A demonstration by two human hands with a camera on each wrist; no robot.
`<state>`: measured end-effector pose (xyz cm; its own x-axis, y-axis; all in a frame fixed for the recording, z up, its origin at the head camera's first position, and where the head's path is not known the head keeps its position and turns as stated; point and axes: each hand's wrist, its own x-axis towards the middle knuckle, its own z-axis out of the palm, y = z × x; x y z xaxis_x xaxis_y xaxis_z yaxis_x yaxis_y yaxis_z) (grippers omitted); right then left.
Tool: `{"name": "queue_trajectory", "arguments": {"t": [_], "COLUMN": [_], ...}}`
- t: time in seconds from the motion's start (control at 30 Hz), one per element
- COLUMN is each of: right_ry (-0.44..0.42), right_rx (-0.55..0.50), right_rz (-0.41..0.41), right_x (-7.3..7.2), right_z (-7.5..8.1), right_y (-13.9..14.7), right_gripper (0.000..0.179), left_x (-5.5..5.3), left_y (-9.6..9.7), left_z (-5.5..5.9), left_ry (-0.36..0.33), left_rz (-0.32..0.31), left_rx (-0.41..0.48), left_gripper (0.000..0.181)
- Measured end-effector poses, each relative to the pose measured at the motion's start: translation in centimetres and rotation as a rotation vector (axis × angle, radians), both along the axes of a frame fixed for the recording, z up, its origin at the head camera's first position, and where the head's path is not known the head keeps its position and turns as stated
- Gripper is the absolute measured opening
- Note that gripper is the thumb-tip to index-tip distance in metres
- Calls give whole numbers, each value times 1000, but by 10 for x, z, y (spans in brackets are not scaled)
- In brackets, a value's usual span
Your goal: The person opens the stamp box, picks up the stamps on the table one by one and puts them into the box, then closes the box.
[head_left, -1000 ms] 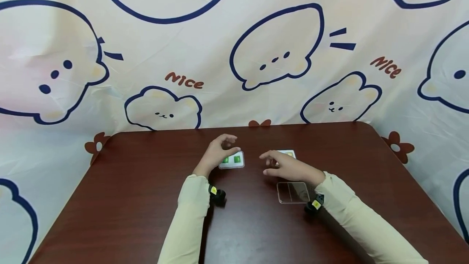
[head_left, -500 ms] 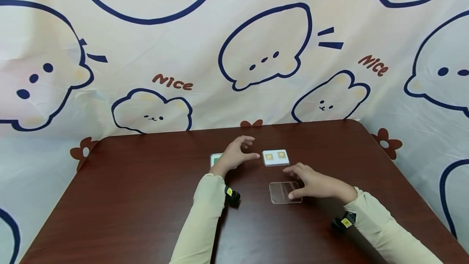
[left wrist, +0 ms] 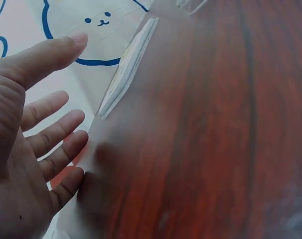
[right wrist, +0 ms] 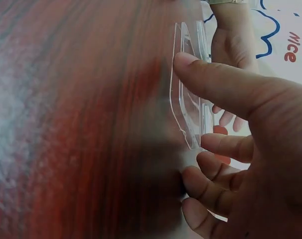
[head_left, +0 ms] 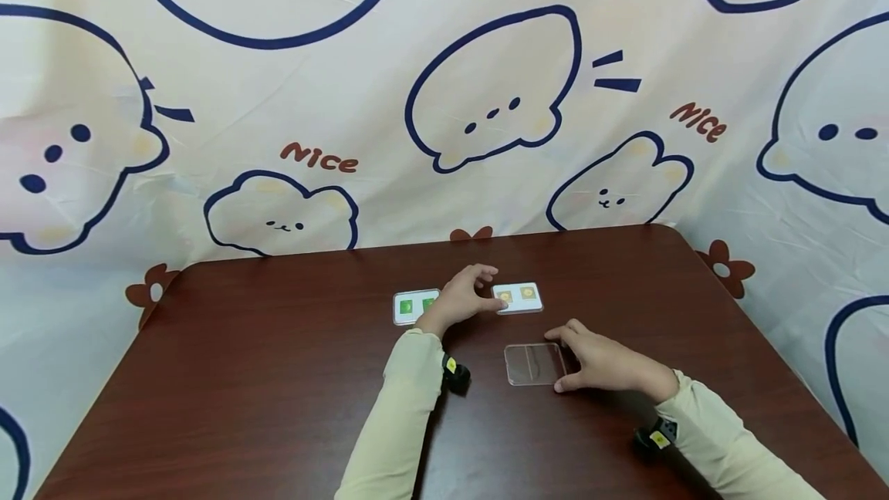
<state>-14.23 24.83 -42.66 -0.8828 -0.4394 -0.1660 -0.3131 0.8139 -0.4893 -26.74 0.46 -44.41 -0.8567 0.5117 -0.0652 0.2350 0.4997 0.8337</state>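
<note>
My left hand (head_left: 460, 301) hovers over the table between two flat white cases, its fingers and thumb spread apart. In the head view the thumb overlaps the left edge of the case with yellow squares (head_left: 522, 295); the left wrist view shows a gap between them. Partly behind that hand lies the case with green squares (head_left: 408, 305). At the right end of a clear plastic lid-like piece (head_left: 529, 365), my right hand (head_left: 604, 359) has its thumb and index finger at two corners. Whether they touch the clear piece (right wrist: 185, 94) I cannot tell.
All of these lie on a dark reddish-brown wooden table (head_left: 278, 376). A white curtain (head_left: 333, 99) with blue cartoon outlines hangs behind the far edge and at both sides. Each wrist carries a small black camera (head_left: 457, 376).
My left hand has moved right, from the green-square case toward the yellow-square case. My right hand has drawn back from the yellow-square case to the clear piece. The view has shifted slightly.
</note>
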Motion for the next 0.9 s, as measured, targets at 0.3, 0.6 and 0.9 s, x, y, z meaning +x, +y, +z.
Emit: {"name": "queue_trajectory", "arguments": {"t": [0.3, 0.6, 0.9], "right_ry": [51, -5, -84], "right_rx": [-1, -53, -168], "right_rz": [-11, 6, 11], "right_x": [3, -7, -21], "right_z": [-6, -8, -9], "right_y": [3, 8, 17], "right_gripper": [57, 53, 53], "left_x": [1, -1, -3], "left_y": [3, 3, 3], "left_z": [-3, -4, -4], "left_ry": [40, 82, 89], "left_rz": [0, -29, -50], "left_rx": [-75, -169, -213], "left_gripper": [62, 62, 61]}}
